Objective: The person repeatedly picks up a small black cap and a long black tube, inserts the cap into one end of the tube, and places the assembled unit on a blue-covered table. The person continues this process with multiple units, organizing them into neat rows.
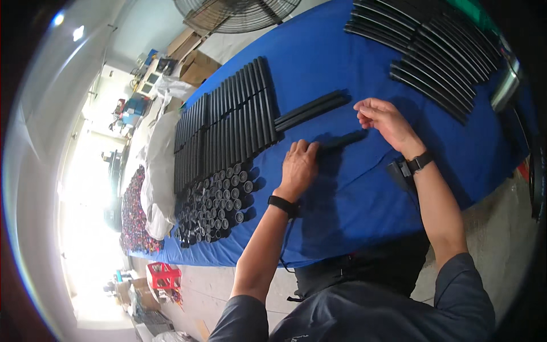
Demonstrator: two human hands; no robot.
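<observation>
My left hand (299, 166) is over the blue-covered table, its fingers closed on the near left end of a short black tube (345, 140). That tube lies tilted, its other end pointing toward my right hand (383, 119). The right hand is raised a little, fingers curled in toward the thumb; whatever is in them, if anything, is too small to see. Just beyond, a few more black tubes (313, 110) lie side by side. Left of these spreads a large block of black tubes (239, 111) in close rows. Round black caps (222, 196) are clustered in front of that block.
Long thin black rods (433, 85) lie in rows at the far right of the blue cloth (319, 51). White sheeting (160, 165) and a heap of small colourful pieces (137, 211) are at the left end. A large fan (236, 14) stands behind; a red stool (164, 276) is on the floor.
</observation>
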